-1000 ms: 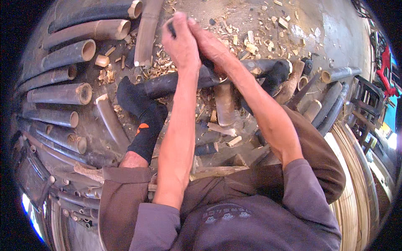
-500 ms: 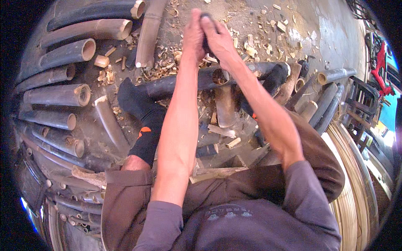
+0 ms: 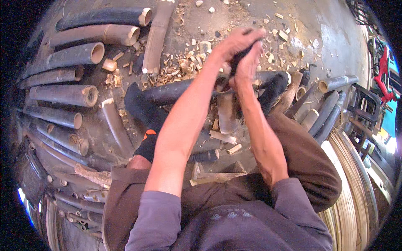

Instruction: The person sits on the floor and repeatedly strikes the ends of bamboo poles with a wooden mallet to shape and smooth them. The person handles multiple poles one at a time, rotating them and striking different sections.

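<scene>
Object (image 3: 240, 54), dark, narrow and handle-like, exact kind hidden by the hands, caught between left hand (image 3: 235, 44) and right hand (image 3: 248, 66), over or just beyond a dark bamboo culm (image 3: 167, 94). Fingers of both hands blurred, stretched along opposite sides of the object; whether tightly closed or merely pressed against it, cannot tell. Step in hand, as a judgement: 2-handed handling of the object near the culm, apparently quick, given the blur. Next move calling, most likely, for a firm, matched hold and a steady culm. Culm crosswise on the concrete floor (image 3: 310, 25), beside 2 feet in black socks (image 3: 135, 101), with a round opening (image 3: 222, 85) near the wrists. Lower in view, a split bamboo slab (image 3: 227, 115); beyond the culm, heaped wood chips (image 3: 180, 67). Farther left, bamboo lengths (image 3: 94, 35) in a rough row; farther right, a pale-ended bamboo tube (image 3: 341, 83) and a bundle of split strips (image 3: 349, 188).
</scene>
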Demonstrator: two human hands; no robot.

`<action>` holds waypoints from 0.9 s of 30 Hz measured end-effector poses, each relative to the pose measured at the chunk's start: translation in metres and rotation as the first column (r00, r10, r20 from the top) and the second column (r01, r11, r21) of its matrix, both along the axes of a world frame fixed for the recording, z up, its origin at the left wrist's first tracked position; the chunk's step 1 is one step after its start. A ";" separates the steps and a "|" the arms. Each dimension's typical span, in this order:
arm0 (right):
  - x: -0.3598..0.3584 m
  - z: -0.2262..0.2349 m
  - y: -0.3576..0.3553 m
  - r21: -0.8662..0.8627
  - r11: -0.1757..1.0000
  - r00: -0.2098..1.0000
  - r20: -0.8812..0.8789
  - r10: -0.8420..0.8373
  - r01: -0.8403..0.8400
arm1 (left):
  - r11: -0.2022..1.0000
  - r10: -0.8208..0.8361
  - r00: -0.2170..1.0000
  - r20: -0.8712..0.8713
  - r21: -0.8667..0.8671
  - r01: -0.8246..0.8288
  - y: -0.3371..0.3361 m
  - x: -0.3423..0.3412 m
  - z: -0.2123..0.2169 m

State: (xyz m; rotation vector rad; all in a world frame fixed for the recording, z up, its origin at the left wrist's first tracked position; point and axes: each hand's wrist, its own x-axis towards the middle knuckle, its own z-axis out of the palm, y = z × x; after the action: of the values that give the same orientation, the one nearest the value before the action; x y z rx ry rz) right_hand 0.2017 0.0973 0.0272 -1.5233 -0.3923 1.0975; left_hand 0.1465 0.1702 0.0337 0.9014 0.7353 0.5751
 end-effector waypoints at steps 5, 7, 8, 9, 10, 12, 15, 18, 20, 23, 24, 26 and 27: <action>-0.026 -0.006 0.029 -0.211 0.731 0.746 -0.363 0.558 -0.649 | 0.636 0.771 0.604 -0.202 0.210 -0.742 -0.032 -0.059 -0.013; -0.033 -0.005 0.026 -0.168 0.534 0.548 -0.439 0.712 -0.829 | 0.377 0.924 0.344 -0.166 0.258 -0.890 -0.053 -0.061 -0.006; -0.041 -0.003 0.018 -0.154 0.447 0.471 -0.372 0.800 -0.881 | 0.245 0.964 0.211 -0.159 0.246 -0.938 -0.068 -0.065 0.004; -0.050 0.005 0.007 -0.149 0.366 0.394 -0.286 0.873 -0.919 | 0.130 0.970 0.084 -0.228 0.198 -0.972 -0.086 -0.068 0.004; -0.059 0.013 0.002 -0.147 0.274 0.300 -0.195 0.934 -0.950 | 0.000 0.953 -0.049 -0.298 0.164 -0.987 -0.106 -0.072 -0.001; -0.064 -0.002 -0.006 -0.127 0.113 0.134 -0.171 0.976 -0.985 | -0.165 0.944 -0.174 -0.282 0.055 -0.985 -0.136 -0.075 0.002; -0.053 0.008 0.000 -0.279 0.304 0.259 0.187 0.948 -0.911 | -0.054 0.961 -0.100 -0.259 0.179 -0.982 -0.147 -0.074 0.001; 0.006 0.039 0.008 -0.099 0.695 0.622 0.368 0.691 -0.713 | 0.179 0.947 0.157 -0.281 0.057 -0.982 -0.160 -0.045 0.044; 0.027 0.087 -0.016 0.010 0.849 0.757 0.460 0.465 -0.528 | 0.553 0.748 0.568 -0.344 -0.151 -0.820 -0.178 -0.027 0.074; 0.055 0.110 -0.082 0.053 0.943 0.858 0.434 0.275 -0.329 | 0.606 0.637 0.770 0.040 -0.643 -0.469 -0.189 -0.002 0.082; 0.055 0.111 -0.112 0.041 0.938 0.824 0.492 0.280 -0.343 | 0.574 0.648 0.759 0.071 -0.700 -0.425 -0.190 0.000 0.082; 0.057 0.113 -0.171 0.056 0.911 0.791 0.520 0.323 -0.409 | 0.679 0.639 0.726 0.255 -0.629 -0.377 -0.191 -0.006 0.074; 0.054 0.113 -0.200 -0.035 0.890 0.776 0.475 0.416 -0.455 | 0.786 0.484 0.789 0.379 -0.585 -0.201 -0.193 -0.013 0.053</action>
State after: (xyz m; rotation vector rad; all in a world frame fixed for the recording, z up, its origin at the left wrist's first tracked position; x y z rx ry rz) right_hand 0.2555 -0.1027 0.1397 -1.6639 -1.1690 1.0274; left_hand 0.1339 -0.0227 0.0864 0.0672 0.5235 0.8622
